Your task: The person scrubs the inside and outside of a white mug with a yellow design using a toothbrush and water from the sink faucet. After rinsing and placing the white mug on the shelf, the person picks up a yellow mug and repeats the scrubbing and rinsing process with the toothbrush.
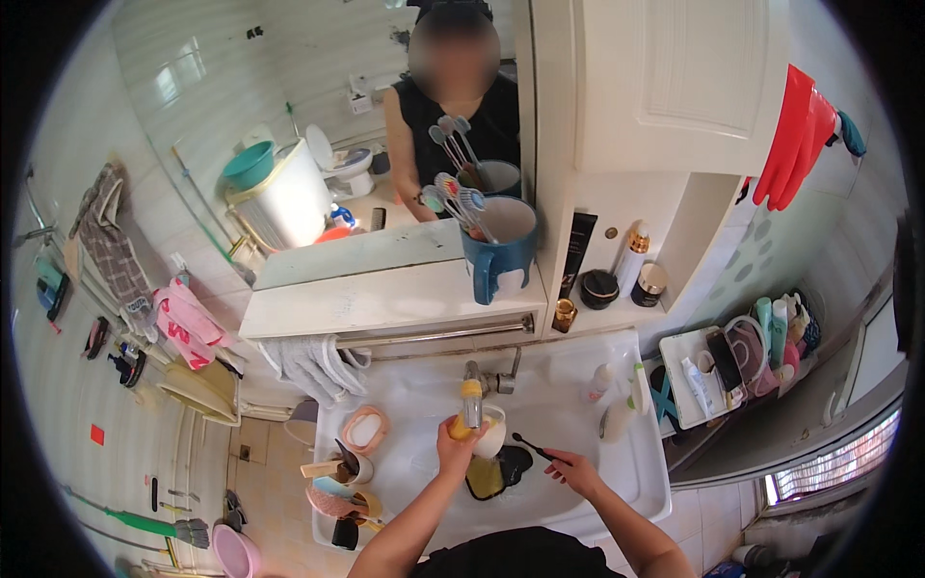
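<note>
At the sink [400,496], my left hand [455,451] is closed round a yellow and white, cup-like thing [492,433] just under the tap [472,405]. Its exact kind is partly hidden by the fingers and the tap. In my right hand [575,472] is a slim black brush [536,447], shaped like a toothbrush, its head pointing up and left. Between the hands, a black and olive-yellow item [488,476], perhaps cloth, lies on the basin floor. The brush head is above it, apart from it as far as I can see.
A pink soap dish [366,428] and holders with brushes [352,470] stand along the sink's left side. Bottles [615,421] stand at its right. Above are a grey towel [323,364], a shelf [385,299] with a blue mug [501,252], and a mirror. A white tray [691,409] sits beyond the right edge.
</note>
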`<state>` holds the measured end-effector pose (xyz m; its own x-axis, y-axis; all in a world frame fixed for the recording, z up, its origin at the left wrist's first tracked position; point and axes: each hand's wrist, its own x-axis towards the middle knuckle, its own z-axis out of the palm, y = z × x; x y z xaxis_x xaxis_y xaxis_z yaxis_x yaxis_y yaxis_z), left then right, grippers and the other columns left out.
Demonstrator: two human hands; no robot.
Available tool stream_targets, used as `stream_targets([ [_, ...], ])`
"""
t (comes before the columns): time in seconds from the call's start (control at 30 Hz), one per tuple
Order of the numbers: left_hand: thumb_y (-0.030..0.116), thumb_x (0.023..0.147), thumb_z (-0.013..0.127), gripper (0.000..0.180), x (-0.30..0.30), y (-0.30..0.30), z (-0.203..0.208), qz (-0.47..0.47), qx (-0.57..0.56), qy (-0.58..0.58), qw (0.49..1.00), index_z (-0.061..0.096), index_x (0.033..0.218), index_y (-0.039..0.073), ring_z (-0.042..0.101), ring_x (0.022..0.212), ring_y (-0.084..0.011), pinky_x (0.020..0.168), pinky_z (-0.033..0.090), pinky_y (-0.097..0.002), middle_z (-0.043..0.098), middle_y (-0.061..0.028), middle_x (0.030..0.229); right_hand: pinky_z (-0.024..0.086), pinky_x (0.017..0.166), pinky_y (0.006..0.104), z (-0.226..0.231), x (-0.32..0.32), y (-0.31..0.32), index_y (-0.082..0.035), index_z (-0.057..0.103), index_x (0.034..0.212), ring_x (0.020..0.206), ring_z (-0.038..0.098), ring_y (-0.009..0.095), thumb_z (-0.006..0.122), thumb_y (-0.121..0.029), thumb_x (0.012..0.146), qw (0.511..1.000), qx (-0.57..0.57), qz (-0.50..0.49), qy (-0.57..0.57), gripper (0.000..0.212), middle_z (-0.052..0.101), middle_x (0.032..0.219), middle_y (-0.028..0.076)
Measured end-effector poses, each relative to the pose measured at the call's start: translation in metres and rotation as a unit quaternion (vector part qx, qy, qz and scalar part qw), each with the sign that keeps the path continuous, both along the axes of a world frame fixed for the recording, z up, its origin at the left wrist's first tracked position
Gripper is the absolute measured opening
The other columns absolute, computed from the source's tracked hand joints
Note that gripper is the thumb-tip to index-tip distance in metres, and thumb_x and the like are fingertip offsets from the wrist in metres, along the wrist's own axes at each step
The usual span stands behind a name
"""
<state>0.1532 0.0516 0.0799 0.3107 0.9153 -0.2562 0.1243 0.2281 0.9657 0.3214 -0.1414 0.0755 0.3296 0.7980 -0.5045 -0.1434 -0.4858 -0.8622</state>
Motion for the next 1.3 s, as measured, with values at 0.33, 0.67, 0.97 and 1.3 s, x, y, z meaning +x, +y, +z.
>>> stream_targets([
  [0.33, 0.068, 0.082, 0.036, 0.072, 0.002, 0.002, -0.005, -0.077, -0.398, -0.157, 0.901, 0.041, 0.129, 0.013, 0.053, 0.11, -0.0316, 0.088, 0.045, -0.0501, 0.05, -0.0119, 0.124, 0.049, 0.065, 0.027, 0.006, -0.027, 0.028, -0.009, 0.054, 0.123, 0.082, 0.059, 0.014, 0.061, -0.038, 0.084, 0.999, 0.007, -0.019, -0.046, 0.049, 0.063, 0.095, 0.006],
  [0.67, 0.062, 0.084, 0.043, 0.066, -0.015, -0.014, 0.002, -0.007, -0.367, -0.046, 0.929, 0.047, 0.123, 0.009, 0.055, 0.098, -0.028, 0.085, 0.045, -0.0398, 0.056, -0.0134, 0.11, 0.054, 0.056, 0.0336, -0.024, -0.052, 0.089, 0.0, 0.053, 0.109, 0.069, 0.065, 0.023, 0.047, -0.025, 0.09, 0.998, 0.0, -0.037, 0.047, 0.032, 0.063, 0.087, 0.011],
  [0.97, 0.008, 0.068, 0.062, 0.052, -0.052, 0.0, 0.043, -0.223, 0.394, 0.153, 0.878, 0.048, 0.117, 0.006, 0.054, 0.094, -0.0284, 0.08, 0.046, -0.0329, 0.048, -0.0139, 0.116, 0.051, 0.054, 0.0342, -0.025, -0.031, 0.109, 0.001, 0.058, 0.097, 0.058, 0.064, 0.024, 0.045, -0.018, 0.087, 0.942, 0.084, 0.121, -0.301, 0.025, 0.063, 0.075, 0.017],
  [1.3, 0.038, 0.074, 0.071, 0.042, -0.07, 0.022, 0.04, -0.375, 0.171, 0.295, 0.862, 0.053, 0.09, 0.003, 0.055, 0.064, -0.0193, 0.061, 0.047, -0.0294, 0.058, -0.0085, 0.081, 0.049, 0.069, 0.0397, 0.004, -0.036, 0.118, 0.0, 0.058, 0.106, 0.075, 0.061, 0.034, 0.048, -0.02, 0.089, 0.871, 0.237, 0.168, -0.395, 0.028, 0.061, 0.089, 0.02],
])
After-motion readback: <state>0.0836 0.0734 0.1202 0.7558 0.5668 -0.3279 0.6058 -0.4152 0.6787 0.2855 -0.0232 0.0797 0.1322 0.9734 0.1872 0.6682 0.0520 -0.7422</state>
